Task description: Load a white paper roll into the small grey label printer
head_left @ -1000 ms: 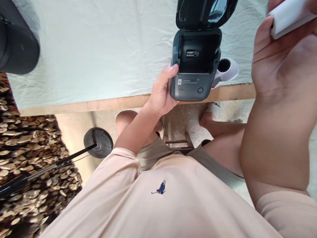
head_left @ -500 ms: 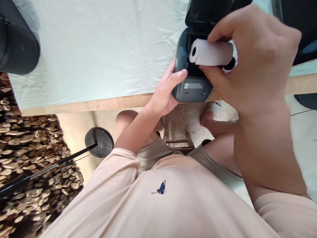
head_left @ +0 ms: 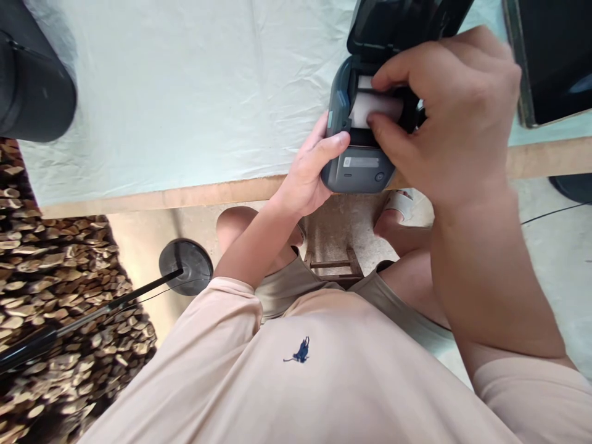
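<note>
A small dark grey label printer [head_left: 337,172] sits at the table's front edge, its black lid [head_left: 379,28] raised toward the back. My left hand [head_left: 308,169] grips its left side, thumb over the top rim and the other fingers mostly hidden underneath. Inside the printer's compartment lies a white paper roll [head_left: 363,111], running crosswise. My right hand [head_left: 462,105] reaches in from the right, with its thumb on the roll's near side and a bent forefinger at its far side. The roll's right end is partly hidden by that hand.
A pale cloth [head_left: 185,92] covers the wooden-edged table. At the back left stands a dark cylindrical case [head_left: 37,86]; a black flat-screened device [head_left: 555,55] lies right. Below are a round stand base [head_left: 186,265], a wooden stool [head_left: 333,264] and stacked firewood [head_left: 55,277].
My right hand has moved left and lowered the paper roll from above the printer down into its compartment. My left hand stays in place on the printer.
</note>
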### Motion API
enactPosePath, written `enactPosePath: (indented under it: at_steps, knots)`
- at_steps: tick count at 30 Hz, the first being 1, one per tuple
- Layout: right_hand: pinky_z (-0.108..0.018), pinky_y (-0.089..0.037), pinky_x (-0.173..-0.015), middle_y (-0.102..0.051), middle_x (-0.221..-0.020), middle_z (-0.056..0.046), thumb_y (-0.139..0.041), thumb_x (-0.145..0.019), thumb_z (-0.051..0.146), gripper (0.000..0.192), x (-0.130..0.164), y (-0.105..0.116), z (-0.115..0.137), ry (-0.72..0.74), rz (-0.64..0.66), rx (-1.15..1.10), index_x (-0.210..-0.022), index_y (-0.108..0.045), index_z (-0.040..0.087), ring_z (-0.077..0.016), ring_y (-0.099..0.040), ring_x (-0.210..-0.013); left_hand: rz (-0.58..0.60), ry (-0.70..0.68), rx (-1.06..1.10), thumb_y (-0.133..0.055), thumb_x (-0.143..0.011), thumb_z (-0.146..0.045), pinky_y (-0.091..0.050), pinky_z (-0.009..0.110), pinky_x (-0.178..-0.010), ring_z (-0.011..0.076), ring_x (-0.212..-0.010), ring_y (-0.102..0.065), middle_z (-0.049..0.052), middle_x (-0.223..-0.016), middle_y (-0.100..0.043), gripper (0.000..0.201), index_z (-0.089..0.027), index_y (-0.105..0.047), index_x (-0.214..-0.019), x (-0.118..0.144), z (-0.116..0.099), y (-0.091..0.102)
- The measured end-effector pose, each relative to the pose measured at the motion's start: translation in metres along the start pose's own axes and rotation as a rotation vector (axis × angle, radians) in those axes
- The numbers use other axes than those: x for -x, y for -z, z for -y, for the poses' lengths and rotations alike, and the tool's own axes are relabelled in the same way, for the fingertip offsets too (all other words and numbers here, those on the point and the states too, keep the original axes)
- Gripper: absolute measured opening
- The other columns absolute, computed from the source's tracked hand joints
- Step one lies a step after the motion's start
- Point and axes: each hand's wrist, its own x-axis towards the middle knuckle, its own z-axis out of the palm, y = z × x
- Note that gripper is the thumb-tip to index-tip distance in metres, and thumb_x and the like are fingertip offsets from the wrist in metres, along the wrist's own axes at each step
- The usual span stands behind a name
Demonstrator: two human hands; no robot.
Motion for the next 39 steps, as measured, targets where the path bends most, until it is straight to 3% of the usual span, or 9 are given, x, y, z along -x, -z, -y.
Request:
enactPosePath:
  at_steps: [4, 7, 10, 13, 18, 23, 31, 34, 39]
  knots:
    - [-0.031, -0.044, -0.082, -0.052, -0.098, 0.002, -0.047, -0.069, 0.039, 0.032, -0.002, 0.004, 0.0, -0.061, -0.041, -0.011, -0.098, -0.049, 0.025, -0.014, -0.05, -0.095, -0.014, 0.009, -0.016, -0.046, -0.079, -0.023, -0.05, 0.023, -0.071, 0.0161, -0.096, -0.059, 0.001, -0.079, -0.059, 0.019, -0.024, -0.054, -0.095, 0.001, 0.0, -0.001]
    - [-0.038, -0.043, -0.088, -0.054, -0.095, 0.004, -0.046, -0.068, 0.035, 0.028, -0.004, 0.004, 0.003, -0.136, -0.041, 0.018, -0.095, -0.05, 0.026, -0.0168, -0.05, -0.098, -0.127, 0.066, 0.013, -0.049, -0.077, -0.022, -0.05, 0.026, -0.084, 0.0193, -0.112, -0.053, 0.0, -0.088, -0.06, 0.02, -0.021, -0.055, -0.097, 0.001, 0.001, -0.004]
    - [-0.041, -0.04, -0.091, -0.055, -0.093, 0.006, -0.044, -0.069, 0.03, 0.025, -0.005, 0.002, 0.004, -0.172, -0.048, 0.024, -0.093, -0.051, 0.026, -0.0169, -0.05, -0.099, -0.209, 0.102, 0.057, -0.051, -0.076, -0.021, -0.051, 0.023, -0.082, 0.0168, -0.109, -0.055, 0.0, -0.088, -0.06, 0.021, -0.022, -0.055, -0.097, 0.001, 0.002, -0.007]
    - [-0.04, -0.04, -0.089, -0.056, -0.087, 0.005, -0.044, -0.069, 0.027, 0.024, -0.006, 0.0, 0.003, -0.173, -0.069, 0.023, -0.091, -0.052, 0.024, -0.0184, -0.05, -0.098, -0.169, 0.078, 0.026, -0.051, -0.077, -0.022, -0.052, 0.021, -0.074, 0.0148, -0.101, -0.059, -0.001, -0.08, -0.059, 0.021, -0.023, -0.054, -0.097, 0.0, 0.002, -0.005]
    - [-0.027, -0.042, -0.079, -0.056, -0.084, 0.005, -0.042, -0.068, 0.022, 0.024, 0.0, 0.001, 0.001, 0.05, -0.12, -0.039, -0.09, -0.05, 0.022, -0.0087, -0.05, -0.081, 0.018, 0.042, 0.045, -0.05, -0.076, -0.032, -0.046, 0.022, -0.055, 0.0126, -0.073, -0.058, 0.001, -0.076, -0.057, 0.014, -0.024, -0.054, -0.087, -0.001, 0.001, 0.004]
    - [-0.023, -0.038, -0.069, -0.055, -0.072, 0.005, -0.044, -0.068, 0.025, 0.019, 0.012, 0.006, 0.01, 0.208, -0.125, -0.079, -0.085, -0.053, 0.025, -0.0064, -0.046, -0.072, -0.074, 0.074, 0.066, -0.048, -0.076, -0.041, -0.048, 0.024, -0.064, 0.0162, -0.083, -0.061, 0.002, -0.079, -0.058, 0.028, -0.019, -0.052, -0.093, 0.0, -0.002, 0.004]
    - [-0.023, -0.038, -0.069, -0.055, -0.071, 0.007, -0.048, -0.07, 0.024, 0.013, 0.023, -0.003, 0.012, 0.331, -0.169, -0.196, -0.082, -0.051, 0.024, -0.0045, -0.046, -0.07, -0.027, 0.001, 0.034, -0.053, -0.073, -0.017, -0.048, 0.018, -0.061, 0.0096, -0.073, -0.06, -0.003, -0.065, -0.055, 0.018, -0.022, -0.051, -0.091, 0.0, -0.001, 0.007]
    - [-0.021, -0.039, -0.068, -0.054, -0.074, 0.003, -0.048, -0.069, 0.023, 0.012, 0.019, -0.003, 0.007, 0.282, -0.309, -0.353, -0.08, -0.052, 0.018, -0.0032, -0.047, -0.07, -0.025, 0.0, -0.02, -0.052, -0.072, -0.013, -0.05, 0.024, -0.071, 0.014, -0.088, -0.061, -0.001, -0.08, -0.059, 0.026, -0.021, -0.05, -0.097, 0.001, 0.0, 0.008]
    - [-0.02, -0.037, -0.063, -0.054, -0.097, 0.0, -0.052, -0.069, 0.027, 0.03, 0.009, 0.002, 0.0, -0.117, -0.434, -0.517, -0.096, -0.057, 0.017, -0.0077, -0.051, -0.085, -0.012, 0.007, -0.134, -0.057, -0.066, -0.01, -0.051, 0.028, -0.076, 0.0157, -0.091, -0.061, -0.002, -0.087, -0.059, 0.043, -0.025, -0.05, -0.105, 0.001, 0.002, 0.008]
